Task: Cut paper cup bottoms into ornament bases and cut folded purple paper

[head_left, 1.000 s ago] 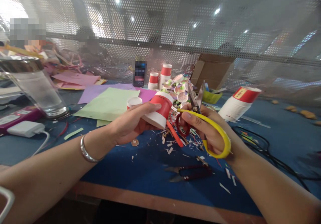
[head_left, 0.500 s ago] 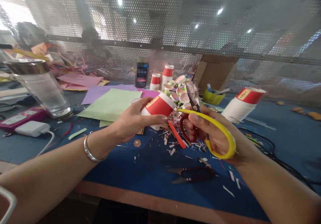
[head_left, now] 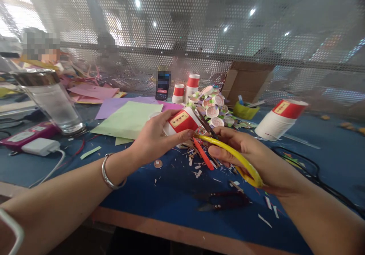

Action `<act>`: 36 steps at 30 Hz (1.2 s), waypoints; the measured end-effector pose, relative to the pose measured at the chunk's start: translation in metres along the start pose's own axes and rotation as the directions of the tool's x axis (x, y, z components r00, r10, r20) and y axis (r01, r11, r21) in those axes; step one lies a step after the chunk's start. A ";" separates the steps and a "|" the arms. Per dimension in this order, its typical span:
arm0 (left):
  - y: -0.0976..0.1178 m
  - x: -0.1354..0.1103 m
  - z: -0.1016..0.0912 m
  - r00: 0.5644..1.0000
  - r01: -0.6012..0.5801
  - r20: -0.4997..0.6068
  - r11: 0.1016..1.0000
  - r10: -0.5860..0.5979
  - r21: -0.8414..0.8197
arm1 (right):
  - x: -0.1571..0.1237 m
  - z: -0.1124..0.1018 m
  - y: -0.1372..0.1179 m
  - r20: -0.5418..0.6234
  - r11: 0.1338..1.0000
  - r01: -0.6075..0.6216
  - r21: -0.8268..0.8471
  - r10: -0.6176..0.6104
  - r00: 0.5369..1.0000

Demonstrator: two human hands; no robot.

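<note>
My left hand (head_left: 159, 135) is closed around a red and white paper cup (head_left: 182, 122), tilted on its side with its end toward the right. My right hand (head_left: 239, 148) grips a pair of scissors (head_left: 228, 145) with a yellow-wrapped handle. The dark blades point up and left, close beside the cup's right end; I cannot tell whether they touch it. Under both hands lie paper scraps (head_left: 196, 167) and an orange-red strip (head_left: 203, 154). Behind them is a heap of cut cup bottoms (head_left: 212, 111). Dark thread snips (head_left: 225, 200) rest near the table's front edge.
Stacked paper cups stand at the right (head_left: 281, 118) and at the back (head_left: 193, 87). A glass tumbler (head_left: 57, 104) is at the left, by a white charger (head_left: 41, 145). Green paper (head_left: 128, 120) lies left of centre. A phone (head_left: 163, 85) and cardboard box (head_left: 246, 82) stand behind.
My right hand has turned the scissors, so the blades now lean left and sit against or near the cup. The cup has rotated slightly, showing more of its yellow label.
</note>
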State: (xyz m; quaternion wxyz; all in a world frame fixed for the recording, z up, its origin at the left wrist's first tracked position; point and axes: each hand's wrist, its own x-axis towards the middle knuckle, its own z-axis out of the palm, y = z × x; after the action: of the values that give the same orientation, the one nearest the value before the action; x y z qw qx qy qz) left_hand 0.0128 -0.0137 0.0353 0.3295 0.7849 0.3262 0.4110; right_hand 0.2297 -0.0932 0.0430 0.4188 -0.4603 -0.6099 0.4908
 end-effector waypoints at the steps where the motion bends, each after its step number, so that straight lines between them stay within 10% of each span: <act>1: 0.000 0.000 0.000 1.000 -0.003 -0.015 1.000 0.003 0.010 | 0.000 0.000 0.000 0.025 1.000 -0.016 0.006 0.016 1.000; 10: -0.003 0.001 -0.002 0.987 -0.059 -0.144 0.992 0.075 0.108 | -0.003 0.003 0.003 0.013 0.997 -0.047 0.060 0.046 0.999; 19: 0.004 -0.006 0.015 0.996 -0.079 0.014 0.915 0.092 -0.395 | 0.001 0.013 0.005 -0.172 0.994 0.094 0.054 -0.083 0.982; 29: 0.002 -0.011 0.014 0.960 -0.253 -0.179 0.943 0.217 -0.217 | 0.005 0.017 0.012 -0.237 0.986 0.102 0.131 -0.069 0.969; 36: -0.006 -0.009 0.019 0.997 -0.069 0.006 0.964 0.073 -0.258 | 0.006 0.006 0.005 -0.401 0.970 0.174 0.170 -0.093 0.911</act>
State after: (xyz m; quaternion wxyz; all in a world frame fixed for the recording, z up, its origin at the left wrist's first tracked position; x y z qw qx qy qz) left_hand 0.0236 -0.0224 0.0177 0.4164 0.7497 0.2392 0.4554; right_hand 0.2236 -0.0880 0.0375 0.6090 -0.4609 -0.4913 0.4187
